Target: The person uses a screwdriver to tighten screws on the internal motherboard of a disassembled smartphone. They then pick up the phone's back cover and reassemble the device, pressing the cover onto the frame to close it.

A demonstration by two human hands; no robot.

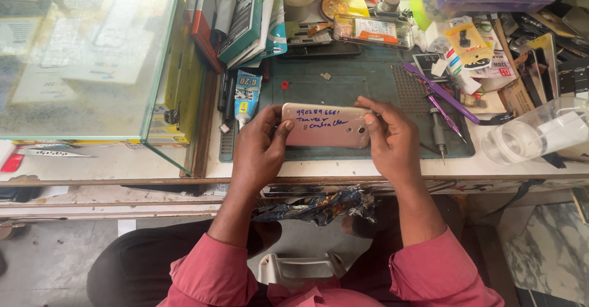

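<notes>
Both hands hold a phone [326, 125] flat and back-side up, just above the near edge of a green work mat [343, 86] on the bench. The left hand [261, 144] grasps the phone's left end, thumb pressed on the back near the corner and fingers curled underneath. The right hand [392, 138] grips the right end the same way, its thumb lying close to the round camera lens. The phone's pale pink-gold back carries blue handwriting across its upper half. The step in hand looks like working along the edge of the back cover, and doing it well probably means keeping the grip even at both ends, so the body does not twist, and pressing with thumb pads rather than nails near the lens. Holding it low over the mat seems wise, since a slip would then land on the soft surface. A small tube of glue [245, 98] lies just left of the mat, near the left hand. 2 screwdrivers, a purple one [443, 109] and a grey one [438, 134], rest on the mat beside the right hand. A clear plastic cup [534, 132] lies on its side farther right, well apart from the phone.
</notes>
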